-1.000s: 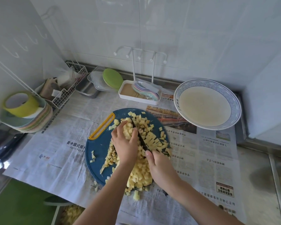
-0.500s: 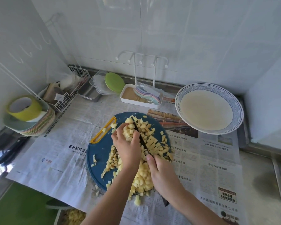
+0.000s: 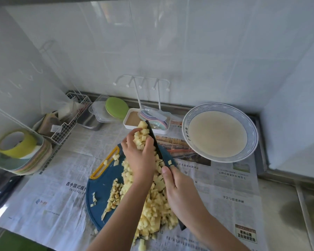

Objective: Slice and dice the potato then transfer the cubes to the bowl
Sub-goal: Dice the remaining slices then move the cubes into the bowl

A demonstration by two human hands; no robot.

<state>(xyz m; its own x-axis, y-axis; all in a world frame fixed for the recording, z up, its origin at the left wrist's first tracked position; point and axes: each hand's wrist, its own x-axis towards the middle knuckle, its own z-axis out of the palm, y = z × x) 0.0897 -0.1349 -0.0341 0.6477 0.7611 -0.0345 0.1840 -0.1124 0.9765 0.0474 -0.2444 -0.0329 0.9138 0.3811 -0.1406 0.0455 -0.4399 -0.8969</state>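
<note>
Pale yellow potato cubes (image 3: 152,207) lie heaped on a round blue cutting board (image 3: 100,192) with a yellow handle. My left hand (image 3: 140,156) cups a load of cubes (image 3: 142,136) against the black blade of a knife (image 3: 153,140), lifted above the board's far edge. My right hand (image 3: 178,189) grips the knife's handle, blade pointing away from me. A wide white bowl with a blue rim (image 3: 250,124) stands at the right rear, pale inside, with no cubes visible in it.
Newspaper (image 3: 225,187) covers the counter. A white rack tray with coloured spoons (image 3: 163,131) sits just behind the lifted cubes. Green lid (image 3: 117,107), wire basket (image 3: 65,131) and stacked plates with a yellow bowl (image 3: 18,151) line the left. Tiled walls close in behind and right.
Both hands have lifted a scoop of cubes off the board, clamped between my left palm and the knife blade. The cubes at the board's far side are gone from it.
</note>
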